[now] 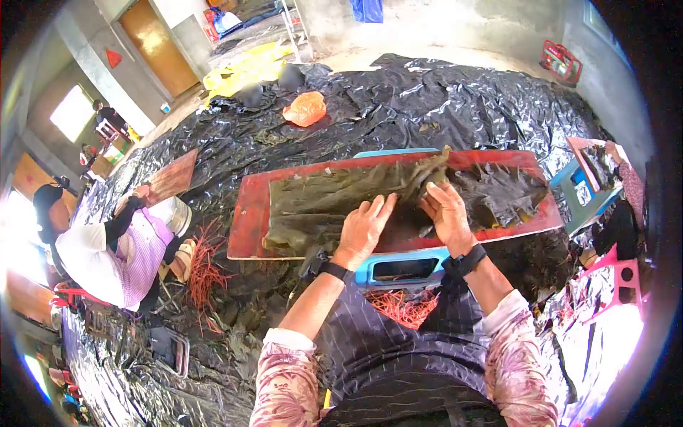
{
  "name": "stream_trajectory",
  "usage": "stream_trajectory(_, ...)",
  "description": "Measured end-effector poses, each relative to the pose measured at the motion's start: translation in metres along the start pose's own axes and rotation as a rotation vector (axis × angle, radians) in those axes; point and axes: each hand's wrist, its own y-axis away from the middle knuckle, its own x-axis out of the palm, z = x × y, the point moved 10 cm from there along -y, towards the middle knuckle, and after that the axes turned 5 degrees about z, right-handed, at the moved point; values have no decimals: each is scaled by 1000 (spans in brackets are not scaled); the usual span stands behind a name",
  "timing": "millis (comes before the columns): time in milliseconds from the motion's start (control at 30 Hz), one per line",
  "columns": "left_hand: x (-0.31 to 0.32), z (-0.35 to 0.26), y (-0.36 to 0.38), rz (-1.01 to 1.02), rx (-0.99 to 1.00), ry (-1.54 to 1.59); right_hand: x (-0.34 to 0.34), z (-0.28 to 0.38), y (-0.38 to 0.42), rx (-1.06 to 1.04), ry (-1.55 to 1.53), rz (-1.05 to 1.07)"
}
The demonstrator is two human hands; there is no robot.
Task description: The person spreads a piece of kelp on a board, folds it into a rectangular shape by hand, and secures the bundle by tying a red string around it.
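Observation:
A red board (247, 206) lies across a blue plastic stool (366, 274) before me. Wide, wrinkled brown-green leaves (313, 199) are spread along its left and middle, and a darker crumpled bunch of leaves (509, 188) covers its right part. My left hand (366, 228) rests on the spread leaves, fingers stretched out and slightly apart. Close by, my right hand (447, 213) has its fingers bent together at the edge of a leaf, near an upturned fold. Some of its fingertips are hidden.
Black plastic sheeting (498, 107) covers the floor. Red strings (206, 277) lie at left, beside a seated person (117, 249) holding a board (171, 178). An orange bag (304, 109) sits farther back. At right are another stool (583, 192) and a pink stool (615, 285).

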Motion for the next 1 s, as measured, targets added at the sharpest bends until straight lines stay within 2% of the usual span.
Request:
stream_trajectory(67,-3,7,6,-29,-49,-10,-13,3,-5,-20,-60,-5)
stream_trajectory(133,-7,0,6,-52,25,-31,-14,21,-4,-67,-119,0)
stream_trajectory(200,-4,-4,4,22,33,-15,-21,17,-10,-31,-122,39)
stream_trajectory(267,-3,-6,2,21,26,-50,-21,15,-2,78,40,-25)
stream_trajectory(400,-1,-7,4,-4,69,-34,-10,14,1,202,604,-39)
stream_trajectory(433,-1,-8,4,-2,76,-35,-6,19,0,163,765,-48)
stream_trajectory(467,-1,-8,5,1,82,-36,-4,22,-4,157,761,-58)
stream_trajectory(533,-4,-10,5,-9,104,-29,12,32,-12,130,1300,20)
stream_trajectory(567,-4,-10,6,-5,98,-12,13,35,-18,-14,1504,-56)
stream_trajectory(600,-3,-10,5,-1,93,5,26,47,-10,-73,1603,-125)
stream_trajectory(833,-7,-12,7,-31,110,31,22,34,-18,-60,1684,-127)
stream_trajectory(900,-7,-10,7,-28,92,42,18,39,-12,-193,1501,-142)
stream_trajectory(933,-8,-10,8,-31,95,47,12,33,-14,-193,1505,-147)
stream_trajectory(1000,-11,-9,8,-56,79,60,-1,38,-13,-306,1051,-184)
